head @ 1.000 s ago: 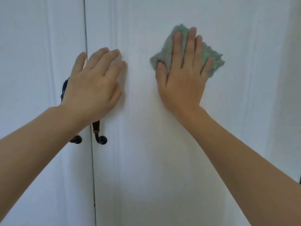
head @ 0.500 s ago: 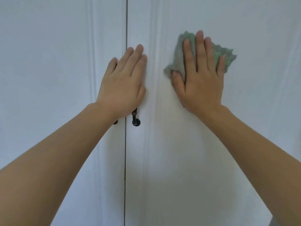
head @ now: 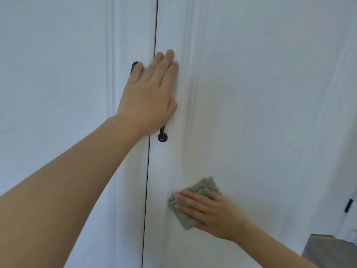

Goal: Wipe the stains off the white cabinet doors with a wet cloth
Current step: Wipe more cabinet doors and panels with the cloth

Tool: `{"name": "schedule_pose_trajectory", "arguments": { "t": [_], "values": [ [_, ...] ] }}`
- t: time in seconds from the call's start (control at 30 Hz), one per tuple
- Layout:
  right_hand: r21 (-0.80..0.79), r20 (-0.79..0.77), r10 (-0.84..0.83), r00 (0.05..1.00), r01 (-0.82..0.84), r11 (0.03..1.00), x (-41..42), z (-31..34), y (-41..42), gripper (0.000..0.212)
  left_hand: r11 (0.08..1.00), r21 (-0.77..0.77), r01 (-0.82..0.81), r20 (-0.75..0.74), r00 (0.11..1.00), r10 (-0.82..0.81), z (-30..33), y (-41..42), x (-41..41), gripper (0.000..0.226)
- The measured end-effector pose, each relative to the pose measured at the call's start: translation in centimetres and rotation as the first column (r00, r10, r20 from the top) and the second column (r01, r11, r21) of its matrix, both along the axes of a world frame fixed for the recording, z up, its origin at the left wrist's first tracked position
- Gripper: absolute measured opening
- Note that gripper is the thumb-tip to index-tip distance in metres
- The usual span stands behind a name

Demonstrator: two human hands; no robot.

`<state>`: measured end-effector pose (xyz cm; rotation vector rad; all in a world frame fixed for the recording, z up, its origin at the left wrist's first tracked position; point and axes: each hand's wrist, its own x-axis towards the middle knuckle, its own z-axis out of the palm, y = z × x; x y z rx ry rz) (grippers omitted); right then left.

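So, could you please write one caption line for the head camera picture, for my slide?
Left hand steadies the white cabinet doors over the black handles while the right hand presses a green cloth low on the right door.

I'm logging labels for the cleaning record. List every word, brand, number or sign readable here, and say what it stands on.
None: no text can be read anywhere.
White cabinet doors: plain, no lettering.
Green cloth under the right hand: no tag visible.
Dark handles by the left hand: no markings.
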<state>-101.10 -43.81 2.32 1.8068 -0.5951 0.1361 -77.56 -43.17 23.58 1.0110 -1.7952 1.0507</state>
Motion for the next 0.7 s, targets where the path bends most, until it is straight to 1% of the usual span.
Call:
{"name": "schedule_pose_trajectory", "arguments": {
  "t": [0.03, 0.07, 0.1, 0.13, 0.17, 0.23, 0.3, 0.33, 0.37, 0.4, 0.43, 0.5, 0.53, 0.57, 0.6, 0.63, 0.67, 0.7],
  "values": [
    [-0.011, 0.059, 0.04, 0.997, -0.04, 0.999, 0.0, 2.8, -0.2, 0.069, 1.0, 0.001, 0.0, 0.002, 1.0, 0.0, 0.0, -0.1, 0.0, 0.061],
    [-0.051, 0.161, 0.075, 0.984, -0.068, 0.996, 0.2, 6.4, -0.4, 0.067, 1.0, -0.001, 0.001, -0.004, 1.0, -0.001, -0.1, -0.2, 0.0, 0.061],
    [-0.109, 0.28, 0.102, 0.955, -0.074, 0.991, 0.5, 10.3, -0.6, 0.066, 1.0, -0.007, 0.003, -0.014, 1.0, -0.003, -0.1, -0.2, 0.0, 0.06],
    [-0.174, 0.405, 0.122, 0.906, -0.055, 0.983, 0.9, 14.2, -0.6, 0.064, 1.0, -0.012, 0.01, -0.019, 1.0, -0.01, -0.2, -0.1, -0.1, 0.06],
    [-0.22, 0.526, 0.133, 0.84, -0.017, 0.975, 1.3, 17.5, -0.7, 0.063, 1.0, -0.019, 0.015, -0.018, 1.0, -0.016, -0.2, -0.1, -0.2, 0.06],
    [-0.242, 0.736, 0.151, 0.66, 0.048, 0.969, 2.4, 21.8, -0.9, 0.062, 0.999, -0.028, 0.023, -0.023, 0.999, -0.024, -0.2, -0.1, -0.2, 0.059],
    [-0.259, 0.847, 0.172, 0.503, 0.107, 0.96, 4.1, 22.0, -1.5, 0.062, 0.999, -0.033, 0.022, -0.031, 0.999, -0.023, -0.3, -0.2, -0.2, 0.059],
    [-0.273, 0.863, 0.185, 0.47, 0.126, 0.954, 5.0, 21.1, -1.7, 0.062, 0.999, -0.037, 0.017, -0.035, 0.999, -0.018, -0.4, -0.3, -0.2, 0.059],
    [-0.267, 0.855, 0.175, 0.487, 0.125, 0.956, 5.6, 19.4, -1.8, 0.062, 0.999, -0.04, 0.01, -0.04, 0.999, -0.012, -0.5, -0.3, -0.2, 0.059],
    [-0.252, 0.82, 0.156, 0.551, 0.102, 0.962, 5.8, 17.8, -1.6, 0.062, 0.999, -0.051, 0.004, -0.043, 0.999, -0.006, -0.5, -0.3, -0.2, 0.059],
    [-0.215, 0.76, 0.12, 0.639, 0.073, 0.974, 5.8, 16.1, -1.4, 0.063, 0.999, -0.051, 0.003, -0.039, 0.999, -0.005, -0.3, -0.3, -0.2, 0.059],
    [-0.149, 0.589, 0.079, 0.804, 0.012, 0.989, 4.9, 13.2, -0.9, 0.064, 0.999, -0.044, -0.001, -0.033, 0.999, -0.001, -0.2, -0.2, -0.2, 0.06],
    [-0.123, 0.502, 0.066, 0.863, -0.004, 0.992, 4.1, 12.6, -0.7, 0.064, 0.999, -0.041, -0.007, -0.028, 1.0, 0.006, -0.2, -0.1, -0.1, 0.06],
    [-0.107, 0.435, 0.062, 0.898, -0.017, 0.994, 3.4, 12.7, -0.5, 0.064, 0.999, -0.039, -0.018, -0.024, 1.0, 0.017, -0.2, 0.0, 0.0, 0.06],
    [-0.102, 0.399, 0.064, 0.915, -0.025, 0.994, 2.8, 13.6, -0.5, 0.064, 0.999, -0.039, -0.029, -0.024, 0.999, 0.028, -0.2, 0.1, -0.1, 0.061],
    [-0.106, 0.4, 0.063, 0.915, -0.022, 0.994, 2.4, 15.0, -0.6, 0.063, 0.998, -0.036, -0.042, -0.025, 0.999, 0.041, -0.1, 0.2, -0.1, 0.061],
    [-0.117, 0.44, 0.063, 0.896, -0.012, 0.993, 2.2, 16.7, -0.8, 0.062, 0.998, -0.027, -0.052, -0.032, 0.998, 0.051, -0.3, 0.2, -0.3, 0.061],
    [-0.141, 0.511, 0.069, 0.856, 0.004, 0.99, 2.3, 19.0, -0.9, 0.061, 0.998, -0.023, -0.061, -0.046, 0.997, 0.06, -0.3, 0.2, -0.3, 0.061]
  ]
}}
